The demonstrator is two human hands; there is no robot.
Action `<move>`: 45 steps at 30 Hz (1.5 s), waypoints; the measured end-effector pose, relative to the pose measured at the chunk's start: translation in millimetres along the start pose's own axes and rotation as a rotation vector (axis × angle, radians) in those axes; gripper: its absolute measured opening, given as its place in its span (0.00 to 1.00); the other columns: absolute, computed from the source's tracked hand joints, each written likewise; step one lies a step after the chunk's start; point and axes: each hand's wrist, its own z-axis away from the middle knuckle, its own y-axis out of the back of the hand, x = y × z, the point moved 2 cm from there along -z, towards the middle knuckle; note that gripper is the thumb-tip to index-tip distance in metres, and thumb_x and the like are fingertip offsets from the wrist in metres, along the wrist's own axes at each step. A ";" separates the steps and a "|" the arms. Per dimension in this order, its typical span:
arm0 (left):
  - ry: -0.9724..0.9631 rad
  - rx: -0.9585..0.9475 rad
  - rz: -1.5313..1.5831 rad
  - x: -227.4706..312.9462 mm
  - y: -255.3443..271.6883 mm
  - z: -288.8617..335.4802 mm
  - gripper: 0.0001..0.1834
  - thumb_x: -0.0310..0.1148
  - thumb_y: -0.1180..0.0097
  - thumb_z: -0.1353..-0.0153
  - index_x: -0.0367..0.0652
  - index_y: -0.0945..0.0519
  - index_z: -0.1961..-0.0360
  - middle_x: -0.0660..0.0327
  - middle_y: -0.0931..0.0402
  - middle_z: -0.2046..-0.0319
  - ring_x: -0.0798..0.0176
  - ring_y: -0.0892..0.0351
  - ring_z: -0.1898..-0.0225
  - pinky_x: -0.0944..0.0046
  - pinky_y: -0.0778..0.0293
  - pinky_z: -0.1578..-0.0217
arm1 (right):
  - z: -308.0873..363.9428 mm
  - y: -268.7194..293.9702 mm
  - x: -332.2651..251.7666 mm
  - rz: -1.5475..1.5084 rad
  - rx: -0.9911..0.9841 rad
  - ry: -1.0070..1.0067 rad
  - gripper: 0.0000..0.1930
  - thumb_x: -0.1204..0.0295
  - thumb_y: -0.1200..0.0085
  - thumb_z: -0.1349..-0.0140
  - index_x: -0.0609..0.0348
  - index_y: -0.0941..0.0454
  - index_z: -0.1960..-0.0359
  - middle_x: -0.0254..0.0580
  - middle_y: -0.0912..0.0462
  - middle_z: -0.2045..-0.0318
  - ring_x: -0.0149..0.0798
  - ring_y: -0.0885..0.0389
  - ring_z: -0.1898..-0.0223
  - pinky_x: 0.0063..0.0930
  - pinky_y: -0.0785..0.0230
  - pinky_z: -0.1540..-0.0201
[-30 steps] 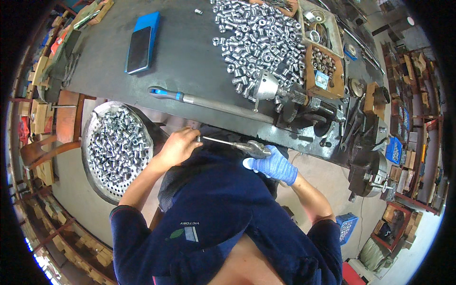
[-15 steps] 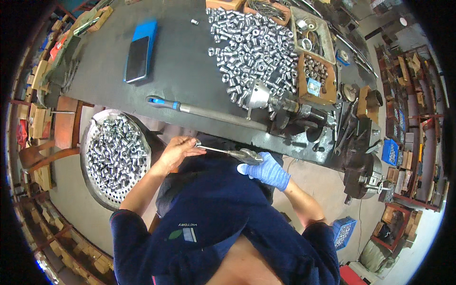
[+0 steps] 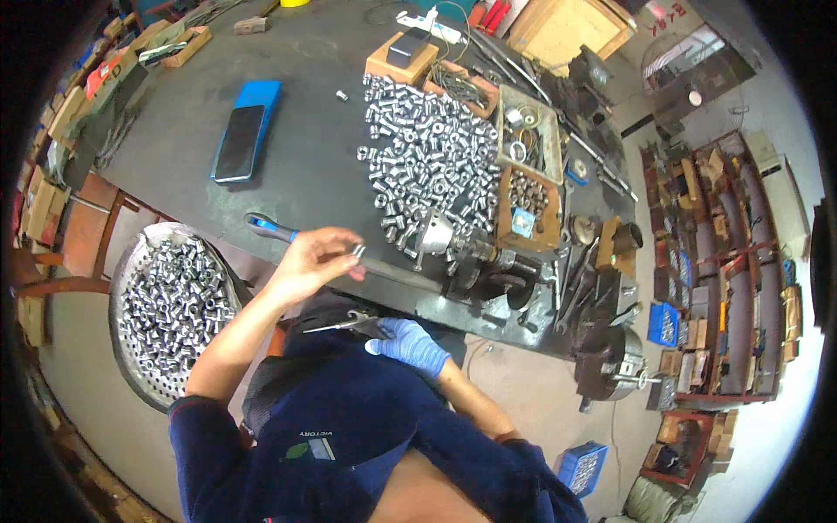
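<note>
Over the front edge of the bench my left hand [image 3: 312,263] is raised, thumb and fingers pinching a small shiny metal fitting [image 3: 358,250]. My right hand [image 3: 413,346], in a blue-and-white knit glove, is closed round a grey metal hand tool [image 3: 356,320] with a slim rod, held above my lap. The rod points left and stands apart from the fitting. Behind my left hand lies a file with a blue and black handle [image 3: 268,227], partly hidden. A large pile of similar metal fittings [image 3: 427,157] covers the middle of the bench.
At left stands a round perforated metal pan [image 3: 122,349] holding many fittings. A phone [image 3: 240,144] lies on a blue case. To the right are a chuck [image 3: 436,233], a box of small parts [image 3: 529,199], and a vise [image 3: 610,362]. A blue bin [image 3: 582,469] sits on the floor.
My left hand has lifted the fitting away from the rod's tip, up toward the bench edge. My right hand still grips the tool. The whole view has shifted, showing more of the far bench.
</note>
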 end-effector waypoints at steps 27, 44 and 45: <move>-0.070 -0.275 -0.026 19.7 -32.1 -71.1 0.09 0.26 0.47 0.44 0.31 0.25 0.65 0.56 0.24 0.75 0.64 0.23 0.76 0.68 0.26 0.72 | 108.3 163.0 57.1 -1.770 0.888 0.476 0.22 0.52 0.50 0.45 0.65 0.25 0.73 0.56 0.23 0.63 0.32 0.30 0.79 0.23 0.34 0.77; -0.357 -0.369 -0.255 22.7 -32.7 -69.8 0.14 0.16 0.44 0.52 0.33 0.26 0.61 0.61 0.24 0.68 0.71 0.26 0.63 0.70 0.29 0.59 | 132.2 180.5 13.3 -1.331 0.780 0.678 0.22 0.50 0.56 0.41 0.59 0.26 0.73 0.34 0.31 0.88 0.26 0.45 0.94 0.16 0.52 0.93; -0.385 -0.372 -0.290 22.2 -32.8 -71.4 0.14 0.17 0.43 0.53 0.33 0.26 0.61 0.61 0.24 0.68 0.71 0.26 0.63 0.69 0.29 0.59 | 134.2 186.5 7.3 -1.313 0.756 0.700 0.22 0.50 0.56 0.41 0.58 0.27 0.74 0.34 0.31 0.88 0.25 0.45 0.94 0.16 0.53 0.93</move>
